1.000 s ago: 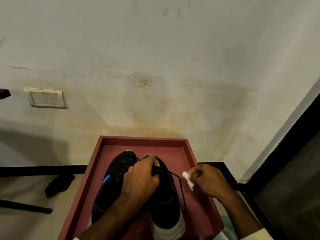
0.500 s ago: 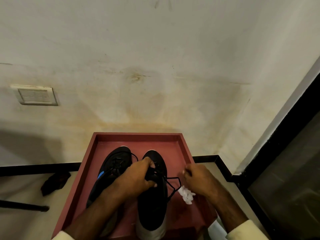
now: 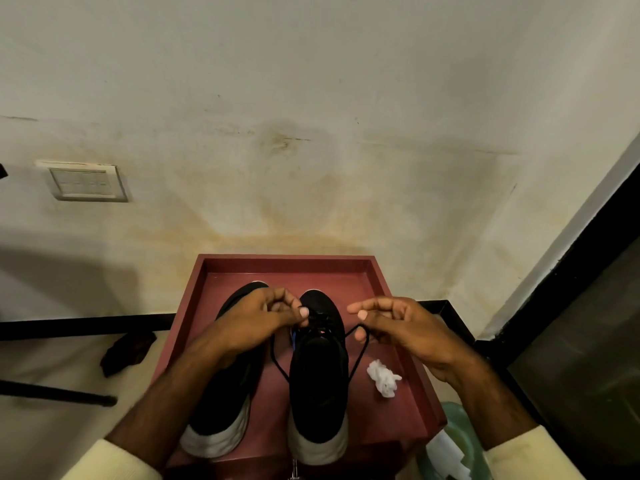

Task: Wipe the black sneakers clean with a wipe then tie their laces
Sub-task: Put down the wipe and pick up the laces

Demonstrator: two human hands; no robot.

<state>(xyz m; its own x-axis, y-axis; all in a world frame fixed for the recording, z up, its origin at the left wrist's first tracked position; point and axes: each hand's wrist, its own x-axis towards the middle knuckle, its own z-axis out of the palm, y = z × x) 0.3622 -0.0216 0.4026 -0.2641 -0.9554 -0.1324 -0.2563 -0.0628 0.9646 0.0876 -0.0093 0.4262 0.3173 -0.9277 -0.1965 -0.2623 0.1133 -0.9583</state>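
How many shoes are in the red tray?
2. Left sneaker lies in the tray, partly under an arm; right sneaker beside it, left hand and right hand pinching its laces.

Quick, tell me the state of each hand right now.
Left hand: closed, pinching the left lace end of the right sneaker.
Right hand: closed, right lace end hooked around a curled finger.
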